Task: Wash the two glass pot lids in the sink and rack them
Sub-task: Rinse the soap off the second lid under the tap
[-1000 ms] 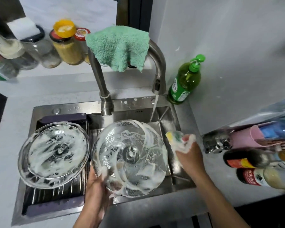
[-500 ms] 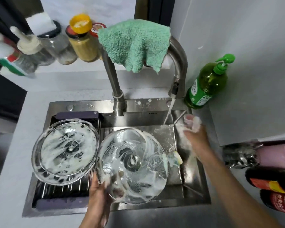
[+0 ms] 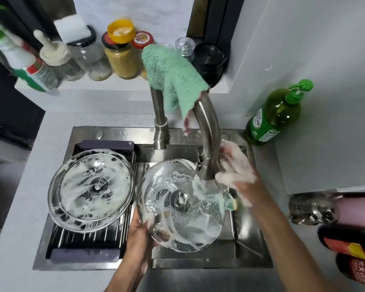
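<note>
Fingers: left hand (image 3: 144, 234) pinches the near-left rim of the held glass lid (image 3: 180, 204), thumb on its soapy face; right hand (image 3: 238, 173) fingers are spread and foam-coated, holding nothing, just right of the faucet spout (image 3: 208, 144).
Held lid: tilted over the sink (image 3: 247, 249), its far edge under the running spout.
Second lid (image 3: 91, 189): lies flat and lathered on the drain rack (image 3: 89, 234) at the sink's left.
Handling: glass, stiff and breakable, likely fairly heavy; the suds make it slippery, so a rim pinch is risky. The centre knob or two hands on the metal rim would probably be safer.
Sponge (image 3: 232, 202): rests in the basin, beside the held lid.
Containers: green pump bottle (image 3: 274, 114), roughly half full of liquid, on the table at far right; jars (image 3: 120, 57) on the far shelf, one with yellowish contents.
</note>
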### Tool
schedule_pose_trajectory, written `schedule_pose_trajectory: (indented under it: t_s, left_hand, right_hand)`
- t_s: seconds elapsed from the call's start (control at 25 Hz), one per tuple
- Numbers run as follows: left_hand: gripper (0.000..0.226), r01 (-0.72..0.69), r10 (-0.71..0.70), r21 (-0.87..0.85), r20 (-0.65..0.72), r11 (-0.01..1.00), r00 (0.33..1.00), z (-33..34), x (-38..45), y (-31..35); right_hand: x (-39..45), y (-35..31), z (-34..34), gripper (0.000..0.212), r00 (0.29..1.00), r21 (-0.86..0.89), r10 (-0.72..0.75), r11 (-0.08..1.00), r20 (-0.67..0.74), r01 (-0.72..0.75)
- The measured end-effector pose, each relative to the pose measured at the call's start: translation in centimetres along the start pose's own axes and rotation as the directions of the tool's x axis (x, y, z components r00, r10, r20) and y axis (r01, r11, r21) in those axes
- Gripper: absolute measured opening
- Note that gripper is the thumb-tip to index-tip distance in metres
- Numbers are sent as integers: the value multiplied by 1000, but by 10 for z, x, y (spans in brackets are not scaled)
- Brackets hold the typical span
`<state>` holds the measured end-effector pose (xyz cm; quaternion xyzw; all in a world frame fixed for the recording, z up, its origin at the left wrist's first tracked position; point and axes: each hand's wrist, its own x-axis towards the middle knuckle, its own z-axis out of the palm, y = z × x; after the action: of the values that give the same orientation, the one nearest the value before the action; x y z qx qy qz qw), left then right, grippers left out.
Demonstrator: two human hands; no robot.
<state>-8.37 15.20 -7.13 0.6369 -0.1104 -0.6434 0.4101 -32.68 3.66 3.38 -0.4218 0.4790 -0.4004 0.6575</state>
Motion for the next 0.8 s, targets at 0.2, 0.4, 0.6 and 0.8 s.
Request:
schedule_pose_trajectory:
  t_s: [0.2,0.4,0.6,0.8]
  left_hand:
    - [65,76,-77,-75,-12,994,997,-4,7,1]
    - [53,104,-100,-136,33,985,994,4,19,-10]
    - [47,106,-98,-169,56,980,994,8,25,-14]
    - [49,75,-70,-132,40,988,997,-1,34,-14]
  right_hand:
    - [4,50,11,34,972,501,192,859,-133,-101]
    - [39,100,35,28,838,369,493,843,-235,-392]
    - [66,116,40,33,725,-324,549,656,-415,-682]
    - [56,133,6,59,872,-643,103,635,-478,-428]
